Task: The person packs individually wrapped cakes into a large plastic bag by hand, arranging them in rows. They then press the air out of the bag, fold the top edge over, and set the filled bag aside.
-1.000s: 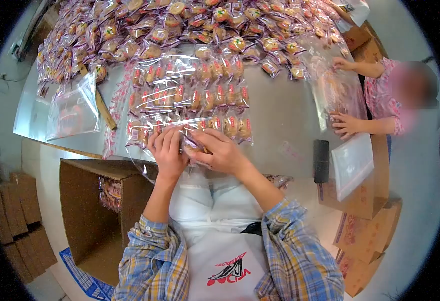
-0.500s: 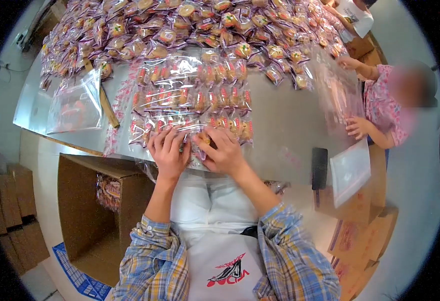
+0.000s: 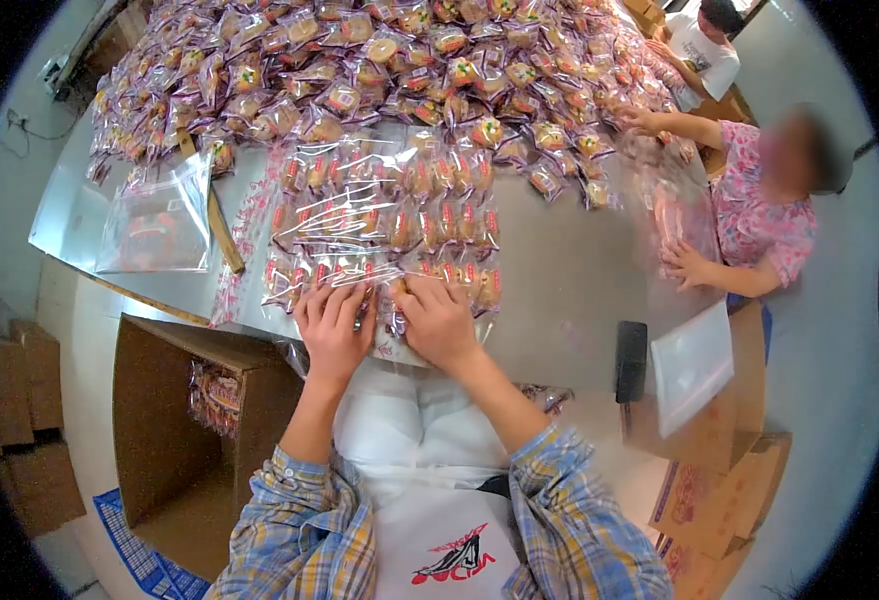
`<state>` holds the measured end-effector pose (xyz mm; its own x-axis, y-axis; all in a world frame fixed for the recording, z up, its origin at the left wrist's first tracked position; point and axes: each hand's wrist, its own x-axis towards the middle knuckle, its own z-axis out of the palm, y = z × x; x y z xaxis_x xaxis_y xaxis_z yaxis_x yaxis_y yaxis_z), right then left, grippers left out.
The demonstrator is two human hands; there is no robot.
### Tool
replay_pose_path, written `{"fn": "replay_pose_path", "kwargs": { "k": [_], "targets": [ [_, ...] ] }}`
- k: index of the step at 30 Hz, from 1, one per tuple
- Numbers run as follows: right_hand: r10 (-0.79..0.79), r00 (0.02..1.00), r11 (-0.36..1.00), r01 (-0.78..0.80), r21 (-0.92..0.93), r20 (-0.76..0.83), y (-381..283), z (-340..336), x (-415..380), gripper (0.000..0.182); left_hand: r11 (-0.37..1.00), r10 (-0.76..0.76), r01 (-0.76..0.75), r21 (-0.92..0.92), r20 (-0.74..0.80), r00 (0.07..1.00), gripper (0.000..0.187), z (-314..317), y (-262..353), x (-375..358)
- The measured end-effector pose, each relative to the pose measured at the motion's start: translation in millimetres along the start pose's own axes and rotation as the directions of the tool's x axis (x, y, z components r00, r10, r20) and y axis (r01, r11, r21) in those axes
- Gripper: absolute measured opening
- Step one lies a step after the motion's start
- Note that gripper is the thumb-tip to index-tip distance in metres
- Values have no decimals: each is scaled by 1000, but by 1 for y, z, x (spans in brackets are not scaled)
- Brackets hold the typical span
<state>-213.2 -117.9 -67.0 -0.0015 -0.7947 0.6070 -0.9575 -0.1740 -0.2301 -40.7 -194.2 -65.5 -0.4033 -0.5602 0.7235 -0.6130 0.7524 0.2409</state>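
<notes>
Before me on the metal table lies a clear plastic bag packed with rows of individually wrapped pastries. At its near end my left hand has curled fingers around wrapped pastries in the front row. Beside it, my right hand is closed on a wrapped pastry, fingertips against the same row. A narrow gap parts the two hands. What lies under both palms is hidden.
A large heap of wrapped pastries covers the table's far side. Flat clear bags and a wooden strip lie left. An open carton stands below. At right, a co-worker's hand rests on another bag; a black object sits near the edge.
My right hand has pressed in toward the front row, its fingers now flatter over the pastries. The left hand stays nearly in place. The co-worker's far hand has reached to the heap.
</notes>
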Motion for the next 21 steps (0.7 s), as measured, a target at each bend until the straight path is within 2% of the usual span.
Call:
{"fn": "replay_pose_path", "kwargs": {
  "k": [6, 9, 12, 18, 21],
  "targets": [
    [30, 999, 992, -24, -125, 40, -12, -8, 10, 39, 999, 40, -40, 1, 38, 998, 35, 0, -7, -2],
    [68, 997, 967, -55, -248, 44, -17, -9, 12, 40, 999, 42, -44, 32, 49, 998, 37, 1, -7, -3],
    [110, 989, 978, -90, -191, 99, -18, -4, 7, 39, 998, 36, -40, 54, 68, 997, 38, 0, -7, 0],
    [76, 989, 956, -36, -291, 128, -22, -4, 21, 42, 997, 51, -53, 56, 42, 998, 39, 2, -9, 0],
    [111, 968, 940, -30, -339, 225, -27, -3, 27, 42, 995, 40, -45, 89, 50, 998, 38, 6, -10, -3]
  ]
}}
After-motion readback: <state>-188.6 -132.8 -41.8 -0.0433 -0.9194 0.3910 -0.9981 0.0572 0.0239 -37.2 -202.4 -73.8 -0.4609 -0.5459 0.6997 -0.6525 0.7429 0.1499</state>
